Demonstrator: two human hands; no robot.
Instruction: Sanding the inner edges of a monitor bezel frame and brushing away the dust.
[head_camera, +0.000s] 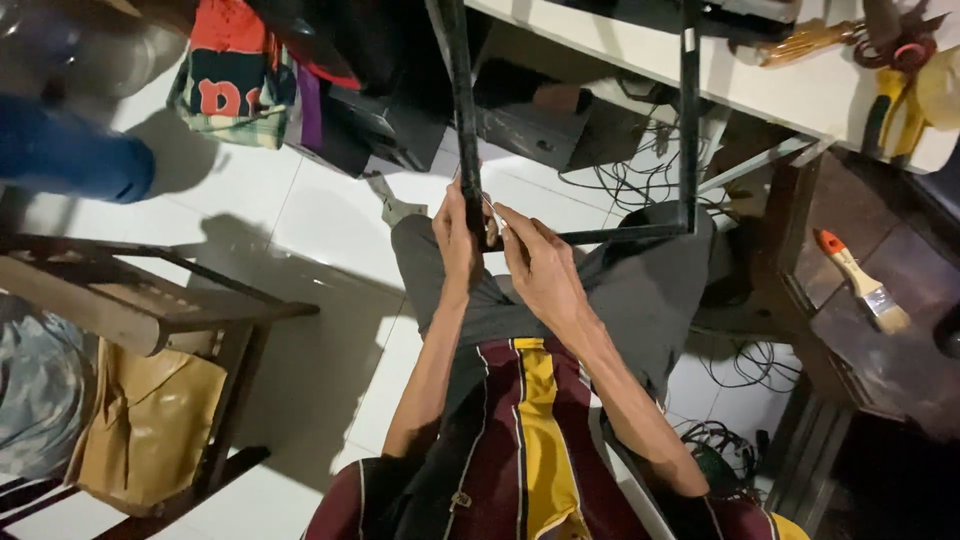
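Head view: a black rectangular metal frame (688, 130) rests propped on the person's lap, seemingly to steady it. Left hand (458, 240) wraps its fingers around the left bar; right hand (535, 262) pinches at the same bar's lower corner, fingertips touching metal.

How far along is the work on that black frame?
Done: nothing visibly finished. In hand: both the left hand and right hand pinch the corner of the black frame resting on the lap; what they do there is too small to tell. Left: the paintbrush lies untouched on the side table.
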